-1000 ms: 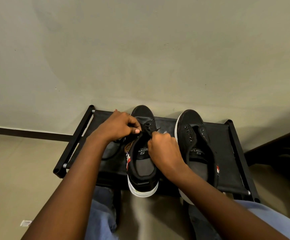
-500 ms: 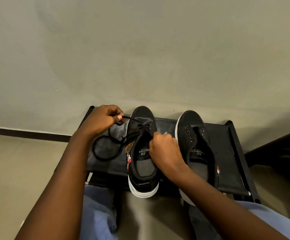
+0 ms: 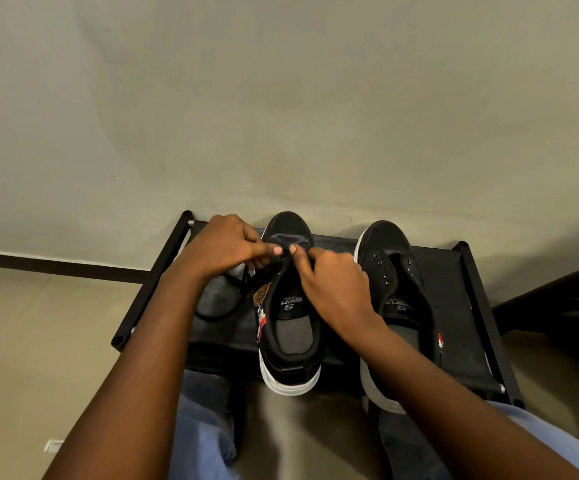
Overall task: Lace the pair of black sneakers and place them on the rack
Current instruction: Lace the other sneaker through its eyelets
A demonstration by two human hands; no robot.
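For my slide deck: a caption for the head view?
Both hands thread a lace through the left sneaker on the rack.

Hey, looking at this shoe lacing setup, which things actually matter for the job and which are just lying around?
Part of the job:
left sneaker, being laced
right sneaker, eyelets empty
lace, looped beside the left sneaker
rack, under both sneakers
left hand and right hand, meeting at the left sneaker's eyelets

Just lying about:
white scrap on the floor

Both arms reach forward. The left hand (image 3: pixel 224 244) and right hand (image 3: pixel 333 282) meet, fingers curled, thumbs nearly touching.
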